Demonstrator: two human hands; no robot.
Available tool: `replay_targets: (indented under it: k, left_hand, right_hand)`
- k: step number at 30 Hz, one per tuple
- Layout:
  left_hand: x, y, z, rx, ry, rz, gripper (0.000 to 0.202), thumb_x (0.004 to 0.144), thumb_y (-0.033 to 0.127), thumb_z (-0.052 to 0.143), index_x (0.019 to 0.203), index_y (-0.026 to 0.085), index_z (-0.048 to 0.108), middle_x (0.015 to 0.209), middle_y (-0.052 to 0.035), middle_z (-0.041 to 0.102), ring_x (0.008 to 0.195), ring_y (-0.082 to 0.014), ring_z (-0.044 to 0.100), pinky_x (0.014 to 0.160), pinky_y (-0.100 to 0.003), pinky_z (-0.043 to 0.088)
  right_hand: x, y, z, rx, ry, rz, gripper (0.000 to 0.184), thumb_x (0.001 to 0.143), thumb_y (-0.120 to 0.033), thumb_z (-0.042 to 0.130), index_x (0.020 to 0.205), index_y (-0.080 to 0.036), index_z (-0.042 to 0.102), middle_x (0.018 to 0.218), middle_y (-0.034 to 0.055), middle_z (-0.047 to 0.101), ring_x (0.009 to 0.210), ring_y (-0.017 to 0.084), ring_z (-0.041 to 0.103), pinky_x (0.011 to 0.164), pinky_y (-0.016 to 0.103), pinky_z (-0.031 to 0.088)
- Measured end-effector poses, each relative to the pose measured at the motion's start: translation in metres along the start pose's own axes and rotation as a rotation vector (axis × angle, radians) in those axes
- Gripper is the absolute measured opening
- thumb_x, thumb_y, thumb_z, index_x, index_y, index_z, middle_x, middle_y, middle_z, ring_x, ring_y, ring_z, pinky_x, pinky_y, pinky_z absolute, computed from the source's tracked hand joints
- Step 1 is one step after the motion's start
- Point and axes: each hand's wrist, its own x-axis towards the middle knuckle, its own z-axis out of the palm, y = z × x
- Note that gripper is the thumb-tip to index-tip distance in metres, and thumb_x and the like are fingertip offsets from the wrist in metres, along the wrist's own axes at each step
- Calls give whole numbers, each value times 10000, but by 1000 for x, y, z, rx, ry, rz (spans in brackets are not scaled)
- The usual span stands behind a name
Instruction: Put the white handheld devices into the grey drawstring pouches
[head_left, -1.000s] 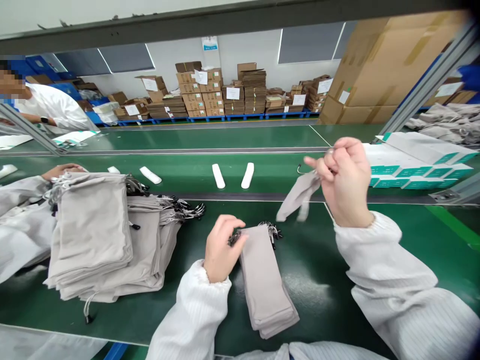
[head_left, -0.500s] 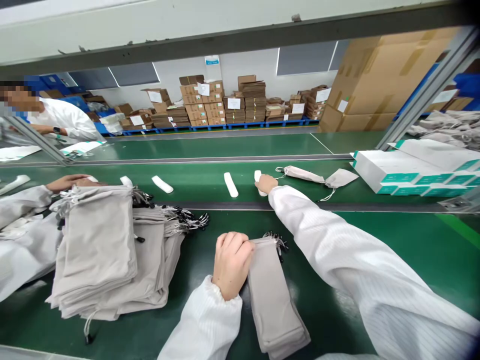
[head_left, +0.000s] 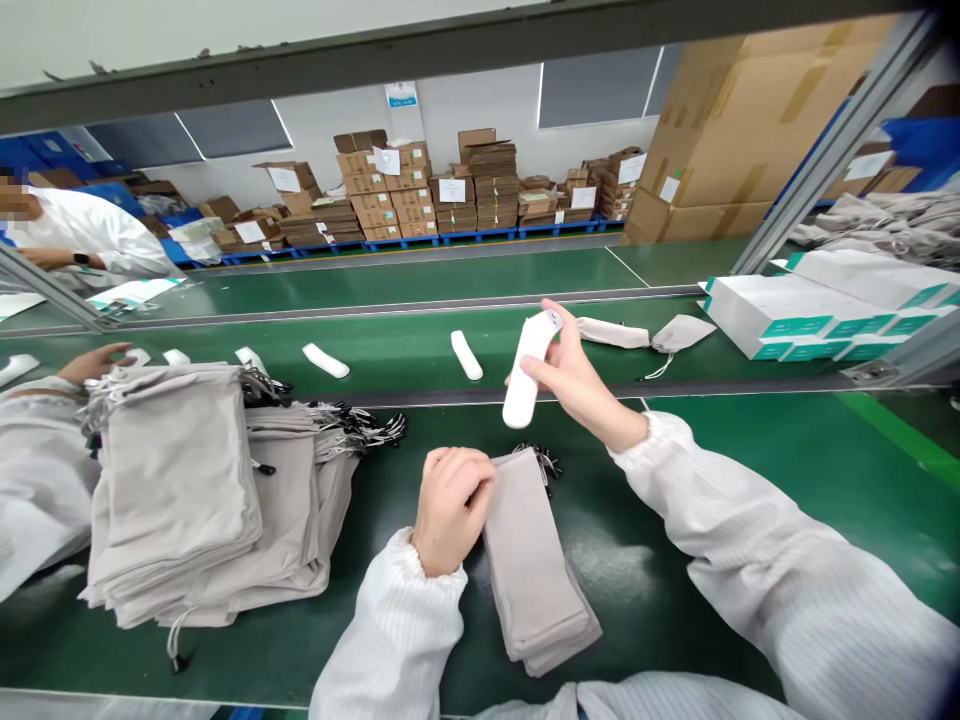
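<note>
My right hand (head_left: 574,375) is closed around a white handheld device (head_left: 523,385), long and rounded with an angled head and a greyish tip. It is held up over the near rail of the belt, tilted. My left hand (head_left: 455,505) has curled fingers at the upper left corner of a small stack of narrow grey drawstring pouches (head_left: 529,560); it seems to pinch the top pouch's edge, though its fingertips are hidden. Black cord ends stick out at the stack's top right. Another white device (head_left: 466,355) lies on the green belt (head_left: 390,365) to the left.
Larger grey drawstring bags (head_left: 176,480) are piled at left, beside a co-worker's hand (head_left: 94,365). More white devices (head_left: 326,360) lie along the belt. Two filled-looking pouches (head_left: 615,333) and white-and-teal boxes (head_left: 795,315) are at right. A metal post (head_left: 832,150) rises there.
My right hand has lifted the white device off the belt, bringing it nearer and turning it. My left hand stays at the pouch stack. The view has shifted slightly.
</note>
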Motion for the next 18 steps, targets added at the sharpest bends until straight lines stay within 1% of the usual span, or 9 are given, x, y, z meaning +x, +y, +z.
replay_targets:
  k: [3,6,9,11,13,14,16,17,18]
  left_hand:
    - [1,0,2,30,8,-48,146,912,78,569,854,212,561,834,18,652,805,-146,602,835,-339,382]
    - [1,1,2,24,-33,-76,181,914,58,547,810,205,561,864,13,668,831,-148,601,798,-329,373]
    - [3,4,-1,-129,-95,-135,158,919,89,563,811,205,567,873,1,662,800,-148,584,719,-304,380]
    - [6,9,-2,-280,-107,-189,138,906,137,614,790,203,580,818,-2,606,726,-139,537,659,-283,386]
    - [9,15,-2,-380,-50,-242,134,882,187,672,769,199,601,787,-2,548,680,-130,492,622,-270,387]
    - [10,18,-1,-399,11,-269,129,870,204,691,767,199,613,803,-7,540,692,-131,494,622,-268,392]
    - [13,22,1,-405,173,-330,116,855,223,705,772,198,628,892,-30,554,780,-148,532,644,-263,417]
    - [14,23,1,-409,244,-363,117,849,229,709,770,197,628,950,-43,560,852,-163,552,664,-260,435]
    - [14,23,1,-424,291,-397,127,841,236,713,763,194,622,1004,-55,563,920,-177,563,685,-259,451]
  right_hand:
    - [-31,-21,8,87,-12,6,857,867,-445,671,1500,-418,94,1242,76,531,885,247,697,707,408,620]
    - [-44,-24,16,131,11,-11,815,878,-466,662,1473,-432,105,1254,69,497,896,247,700,745,429,626]
    - [-51,-18,23,190,-6,14,805,873,-426,687,1448,-416,124,1257,66,484,824,208,702,751,424,635]
    - [-57,-17,28,191,-60,54,792,872,-397,695,1444,-400,147,1265,68,490,801,191,699,726,406,639]
    - [-63,-18,31,103,-152,44,647,915,-381,644,1435,-361,259,1269,72,517,864,197,690,760,397,623]
    - [-66,-20,32,25,-210,8,512,949,-375,596,1402,-331,362,1261,73,541,936,209,677,823,406,601]
    - [-70,-24,31,-142,-336,-68,265,1010,-374,485,1239,-277,577,1202,70,604,1066,229,624,944,426,526]
    - [-71,-26,30,-202,-395,-77,254,1025,-381,450,1136,-259,643,1155,66,629,1086,232,602,962,423,498]
    - [-73,-28,27,-227,-447,-55,268,1025,-391,448,1063,-251,674,1093,60,644,1061,227,594,936,405,493]
